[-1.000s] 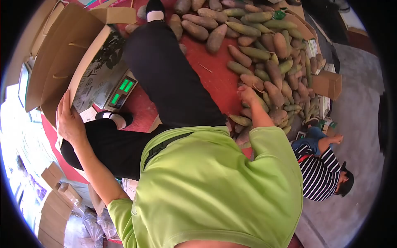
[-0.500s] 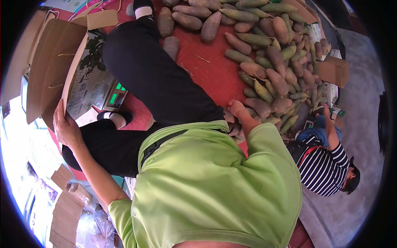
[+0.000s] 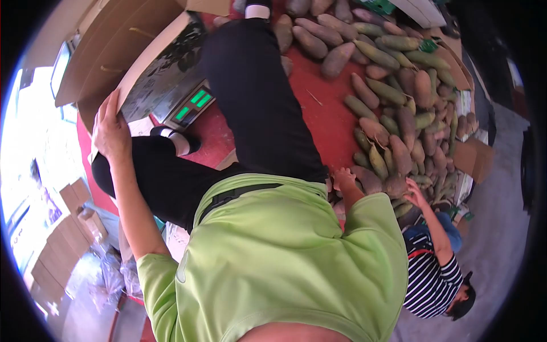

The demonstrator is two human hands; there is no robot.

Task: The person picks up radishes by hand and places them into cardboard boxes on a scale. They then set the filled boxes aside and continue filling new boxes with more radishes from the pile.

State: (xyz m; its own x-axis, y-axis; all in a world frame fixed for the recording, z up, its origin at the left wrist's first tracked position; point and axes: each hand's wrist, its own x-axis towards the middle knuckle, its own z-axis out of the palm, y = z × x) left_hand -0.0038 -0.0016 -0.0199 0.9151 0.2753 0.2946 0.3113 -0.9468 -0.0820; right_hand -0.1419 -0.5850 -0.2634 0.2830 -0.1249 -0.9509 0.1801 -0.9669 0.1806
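My left hand [image 3: 112, 130] is on the left, shut on the upper edge of an open cardboard carton [image 3: 122, 51]. The carton leans beside a scale with a lit green display [image 3: 192, 105]. My right hand [image 3: 343, 179] is low beside my right thigh, at the near edge of a pile of long reddish and green radishes [image 3: 403, 128]. Its fingers look a little apart over the radishes and seem to hold nothing, though they are small and partly blurred. A reddish radish [image 3: 366, 178] lies right beside it.
A co-worker in a striped shirt [image 3: 430, 279] crouches at the right, one hand [image 3: 416, 192] reaching toward the pile. More radishes [image 3: 319, 34] lie on the red floor covering [image 3: 310, 85]. Plastic bags [image 3: 105, 279] and folded cardboard [image 3: 60, 253] are at lower left.
The view has shifted, so the carton and radishes appear farther right. My right hand's fingers look more spread. The co-worker's hand has come nearer the pile and my right hand.
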